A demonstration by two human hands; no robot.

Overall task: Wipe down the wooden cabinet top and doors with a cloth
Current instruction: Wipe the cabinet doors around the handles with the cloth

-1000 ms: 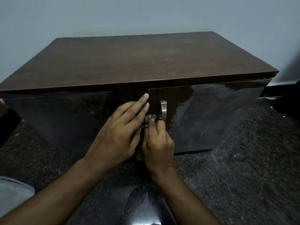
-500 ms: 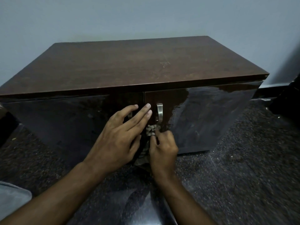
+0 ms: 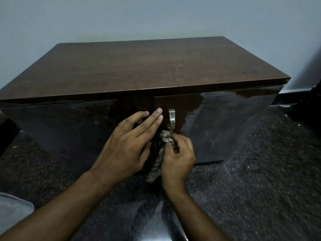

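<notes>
Centre frame: right hand [image 3: 177, 153] pinching bunched cloth [image 3: 159, 160] just below door handle [image 3: 171, 119]; left hand [image 3: 128, 146] spread flat, bracing left door [image 3: 69, 129]. Advising working cloth around handle base, keeping pressure light

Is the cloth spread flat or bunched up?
Bunched up: the cloth hangs crumpled from the right hand, which pinches it below the handle.

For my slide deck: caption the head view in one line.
Right hand pinches a crumpled cloth below the right door's metal handle while the left hand rests on the dark cabinet front.
</notes>
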